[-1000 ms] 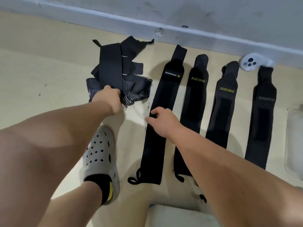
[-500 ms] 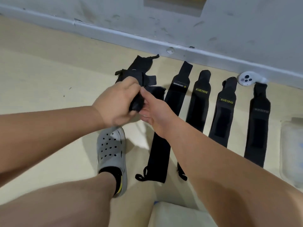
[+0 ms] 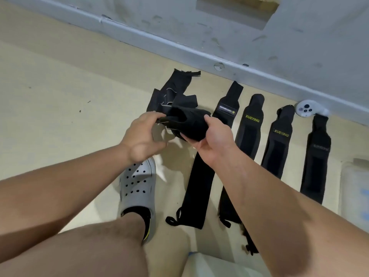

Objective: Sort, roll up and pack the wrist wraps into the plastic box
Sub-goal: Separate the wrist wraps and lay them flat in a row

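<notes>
A crumpled black wrist wrap [image 3: 187, 122] is held above the floor between both hands. My left hand [image 3: 142, 134] pinches its left end and my right hand [image 3: 212, 140] grips its right end from below. Behind it a small heap of black wraps [image 3: 175, 92] lies on the floor. To the right several black wraps lie flat side by side: one with a white label [image 3: 225, 108], two marked XUEYING [image 3: 250, 124] [image 3: 279, 140], and a plain one [image 3: 317, 154]. A translucent plastic box [image 3: 357, 188] sits at the right edge.
A grey wall with a skirting rail [image 3: 179, 45] runs behind the wraps. A white controller [image 3: 305, 108] lies by the wall. My foot in a grey perforated clog [image 3: 139, 188] stands on the beige floor. A pale object [image 3: 215, 264] shows at the bottom edge.
Both hands have drawn apart, stretching the picked-up wrap between them. A second ago my left hand was on the heap and my right hand on the flat wrap.
</notes>
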